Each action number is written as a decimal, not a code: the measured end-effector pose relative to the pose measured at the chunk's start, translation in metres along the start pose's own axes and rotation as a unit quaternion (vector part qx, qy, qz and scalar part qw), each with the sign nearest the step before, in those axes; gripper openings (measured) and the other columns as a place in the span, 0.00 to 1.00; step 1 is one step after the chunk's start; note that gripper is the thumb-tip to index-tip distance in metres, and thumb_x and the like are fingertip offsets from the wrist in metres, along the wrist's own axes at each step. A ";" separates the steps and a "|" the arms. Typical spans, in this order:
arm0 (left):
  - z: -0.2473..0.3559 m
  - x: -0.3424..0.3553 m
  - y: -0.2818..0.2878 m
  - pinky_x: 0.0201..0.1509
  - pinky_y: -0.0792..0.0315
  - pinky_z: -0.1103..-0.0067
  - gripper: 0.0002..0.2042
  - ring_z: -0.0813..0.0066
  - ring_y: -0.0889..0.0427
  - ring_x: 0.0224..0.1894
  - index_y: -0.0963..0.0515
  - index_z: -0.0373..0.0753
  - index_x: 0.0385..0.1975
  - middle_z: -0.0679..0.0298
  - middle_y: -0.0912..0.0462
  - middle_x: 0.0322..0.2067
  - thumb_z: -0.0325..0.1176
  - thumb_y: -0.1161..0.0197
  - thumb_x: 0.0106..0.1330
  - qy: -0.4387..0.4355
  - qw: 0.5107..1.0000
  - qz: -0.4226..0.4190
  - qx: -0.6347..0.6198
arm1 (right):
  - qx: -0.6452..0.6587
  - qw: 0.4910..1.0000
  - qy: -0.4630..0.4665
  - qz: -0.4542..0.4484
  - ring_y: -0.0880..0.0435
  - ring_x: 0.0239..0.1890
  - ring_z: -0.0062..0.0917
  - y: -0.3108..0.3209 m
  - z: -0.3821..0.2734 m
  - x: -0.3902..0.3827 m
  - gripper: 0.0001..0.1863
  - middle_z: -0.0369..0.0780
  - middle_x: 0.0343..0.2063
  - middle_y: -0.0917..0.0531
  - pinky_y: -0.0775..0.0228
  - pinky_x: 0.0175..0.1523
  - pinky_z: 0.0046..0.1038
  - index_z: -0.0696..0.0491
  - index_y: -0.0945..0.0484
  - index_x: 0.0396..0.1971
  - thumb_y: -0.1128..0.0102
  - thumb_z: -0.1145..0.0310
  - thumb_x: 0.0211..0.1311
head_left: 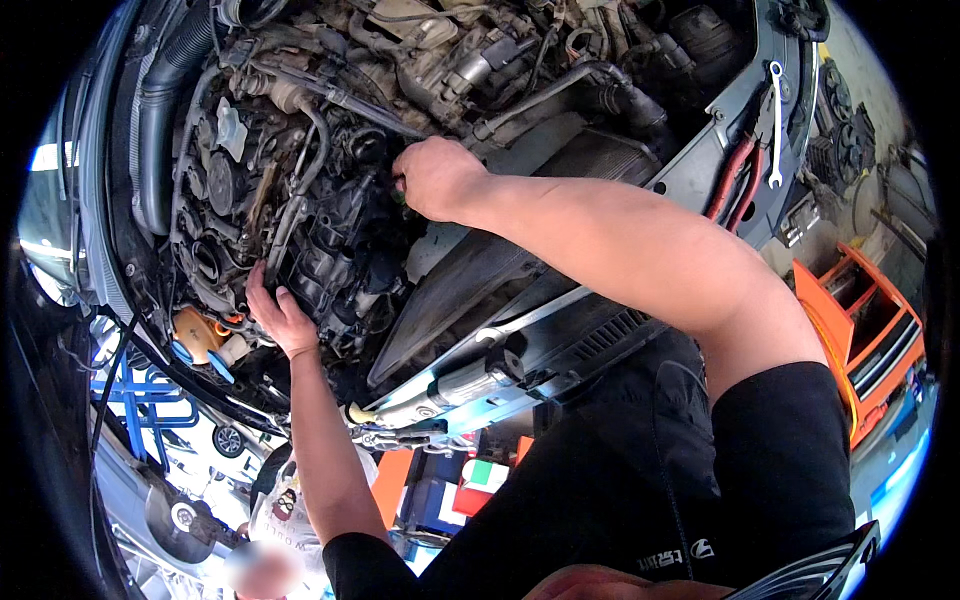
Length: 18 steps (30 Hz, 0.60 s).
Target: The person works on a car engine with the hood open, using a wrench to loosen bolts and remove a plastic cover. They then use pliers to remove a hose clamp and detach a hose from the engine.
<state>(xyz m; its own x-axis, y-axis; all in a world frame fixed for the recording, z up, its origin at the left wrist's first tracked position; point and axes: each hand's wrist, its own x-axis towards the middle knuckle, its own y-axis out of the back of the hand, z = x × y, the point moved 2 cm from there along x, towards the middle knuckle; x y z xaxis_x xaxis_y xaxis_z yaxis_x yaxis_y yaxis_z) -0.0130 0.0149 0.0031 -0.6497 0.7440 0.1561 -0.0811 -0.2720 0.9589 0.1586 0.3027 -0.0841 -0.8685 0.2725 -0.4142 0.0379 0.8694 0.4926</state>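
Observation:
I am bent over an open car engine bay with a grimy engine. My left hand lies on the engine's left part, its fingers extended against a metal pipe and dark housing. My right hand reaches to the middle beside the black radiator, fingers curled around something small, perhaps greenish, mostly hidden by the hand. A combination wrench and red-handled pliers rest on the metal edge at right. A black ribbed hose runs along the left, and an orange-capped reservoir sits below it.
An orange tool cart stands at the right beside the car. Another person in a white printed top is at lower left, near blue metal frames and a car wheel. Coloured boxes are below the bumper.

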 end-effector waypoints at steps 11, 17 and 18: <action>0.003 0.009 -0.003 0.70 0.37 0.59 0.25 0.45 0.26 0.63 0.26 0.32 0.62 0.47 0.23 0.61 0.45 0.53 0.75 -0.004 1.000 0.014 -0.005 | 0.005 1.000 -0.002 0.007 0.12 0.46 0.45 0.001 0.004 0.014 0.12 0.50 0.39 0.11 0.20 0.55 0.41 0.54 0.11 0.35 0.41 0.72 0.53; 0.004 0.003 0.001 0.70 0.38 0.59 0.27 0.45 0.27 0.63 0.27 0.32 0.62 0.47 0.23 0.61 0.48 0.53 0.76 -0.005 1.000 0.008 0.002 | 0.012 1.000 -0.001 0.003 0.14 0.46 0.47 -0.006 -0.004 0.001 0.14 0.49 0.41 0.12 0.22 0.56 0.45 0.51 0.13 0.45 0.39 0.62 0.65; 0.005 0.004 0.001 0.70 0.38 0.59 0.27 0.44 0.27 0.64 0.27 0.32 0.62 0.47 0.23 0.61 0.48 0.53 0.75 -0.005 1.000 0.008 -0.003 | 0.010 1.000 0.001 0.002 0.14 0.46 0.47 -0.007 -0.005 0.000 0.13 0.49 0.40 0.12 0.23 0.56 0.46 0.51 0.13 0.44 0.39 0.61 0.66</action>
<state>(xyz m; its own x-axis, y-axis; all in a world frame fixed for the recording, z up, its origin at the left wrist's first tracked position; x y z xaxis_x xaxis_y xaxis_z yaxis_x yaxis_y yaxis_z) -0.0117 0.0201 0.0061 -0.6427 0.7463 0.1734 -0.0765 -0.2877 0.9547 0.1560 0.2947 -0.0834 -0.8689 0.2759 -0.4110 0.0517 0.8763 0.4790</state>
